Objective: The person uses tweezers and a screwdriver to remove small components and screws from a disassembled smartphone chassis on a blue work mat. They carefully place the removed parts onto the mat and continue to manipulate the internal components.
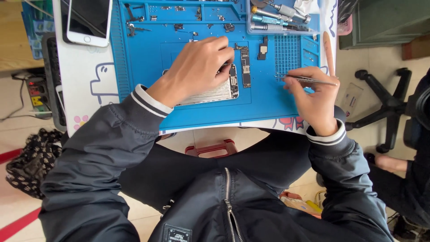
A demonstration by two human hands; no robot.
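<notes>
Head cam: left hand [197, 67] pinching down on opened phone [215, 92] mid blue mat [143, 67]. Right hand [313, 96] gripping tweezers [307, 79] closed, off to the side. Risking loose screws [179, 27] scattering w/ a sleeve bump.

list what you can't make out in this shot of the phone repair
Head view only:
- Opened phone: mostly covered by the left hand.
- Tweezers: whether the tips hold anything is too small to tell.
- Screwdriver box: cut off by the top edge.
- Loose parts on the blue mat: too small to identify.
</notes>
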